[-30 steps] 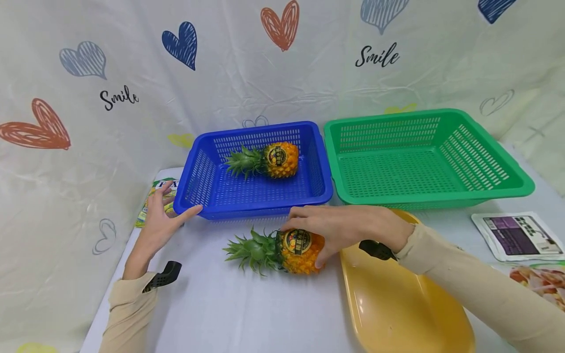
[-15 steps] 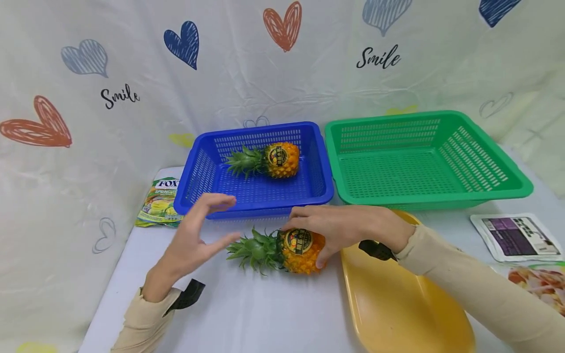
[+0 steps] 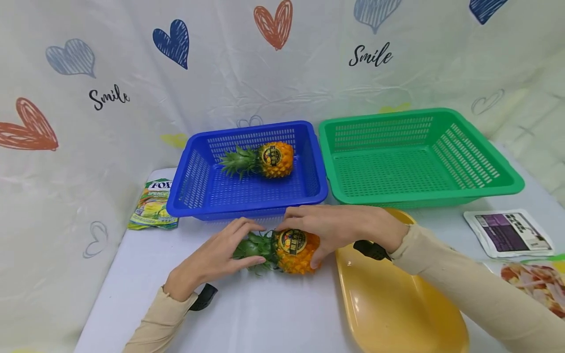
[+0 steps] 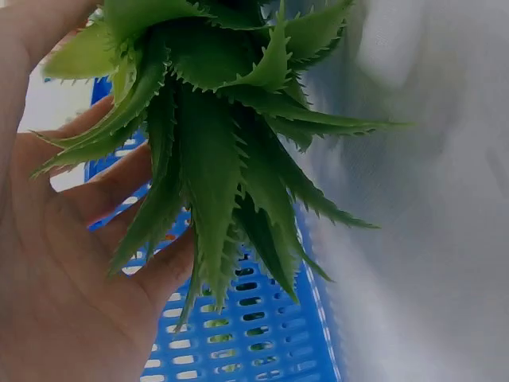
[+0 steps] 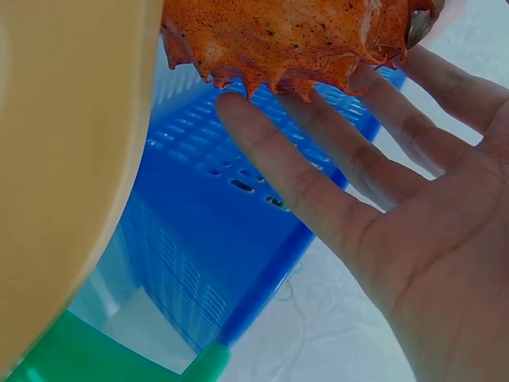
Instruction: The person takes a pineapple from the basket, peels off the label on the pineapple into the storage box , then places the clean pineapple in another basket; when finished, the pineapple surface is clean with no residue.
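Observation:
A small orange pineapple (image 3: 296, 250) with a black-and-gold label lies on its side on the white table, its green crown to the left. From the right, my right hand (image 3: 340, 228) grips its body, thumb in front and fingers on the far side. My left hand (image 3: 216, 255) is around the leafy crown (image 4: 215, 151), with thumb and fingers apart; firm contact cannot be told. In the right wrist view the right fingers reach the pineapple's knobbly base (image 5: 278, 48). A second pineapple (image 3: 277, 159) lies inside the blue basket (image 3: 247, 208) behind.
A green basket (image 3: 423, 200) stands beside the blue one. The yellow tray (image 3: 393, 304) lies under my right forearm. At left is a green snack packet (image 3: 153, 205). Two packets, one purple and white (image 3: 507, 233), one with a food picture (image 3: 534, 284), lie at right.
My left hand has moved right and toward me, from the blue basket's left corner to the pineapple's crown. The right hand and the pineapple have stayed in place.

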Available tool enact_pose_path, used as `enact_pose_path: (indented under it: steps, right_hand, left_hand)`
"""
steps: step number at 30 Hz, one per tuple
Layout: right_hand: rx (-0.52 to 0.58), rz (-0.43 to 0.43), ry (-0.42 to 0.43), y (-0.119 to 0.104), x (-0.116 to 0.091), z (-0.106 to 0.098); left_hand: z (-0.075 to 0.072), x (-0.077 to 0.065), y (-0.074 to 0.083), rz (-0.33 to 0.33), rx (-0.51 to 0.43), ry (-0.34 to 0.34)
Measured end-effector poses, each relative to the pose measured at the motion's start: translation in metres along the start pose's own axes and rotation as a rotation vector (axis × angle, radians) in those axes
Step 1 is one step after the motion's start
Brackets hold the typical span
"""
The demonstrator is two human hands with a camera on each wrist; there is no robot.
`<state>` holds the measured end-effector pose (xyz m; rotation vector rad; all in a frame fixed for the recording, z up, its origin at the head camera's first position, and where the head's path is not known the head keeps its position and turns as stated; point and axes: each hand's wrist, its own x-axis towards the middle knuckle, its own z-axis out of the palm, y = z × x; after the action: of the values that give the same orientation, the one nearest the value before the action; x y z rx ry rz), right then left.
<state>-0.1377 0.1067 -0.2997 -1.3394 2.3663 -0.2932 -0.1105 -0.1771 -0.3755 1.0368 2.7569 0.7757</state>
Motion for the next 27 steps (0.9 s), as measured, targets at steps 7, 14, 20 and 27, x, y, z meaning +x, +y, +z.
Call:
enact_pose_path:
  steps: [7,14,20,27]
  right_hand:
    - [-0.014,-0.008,0.008,-0.002,0.000,0.000]
    - [-0.028,0.006,0.017,-0.004,-0.002,-0.003]
    - [-0.030,-0.028,0.068,-0.009,-0.006,-0.010]
    - [-0.085,-0.074,0.143,-0.012,-0.007,-0.019]
  left_hand:
    - [0.001,0.000,0.000,-0.008,-0.028,-0.004]
    - [0.006,0.000,-0.004,0.013,-0.030,0.017]
    - [0.008,-0.002,-0.006,0.028,-0.066,0.030]
    - [0.007,-0.002,-0.005,0.007,-0.109,0.016]
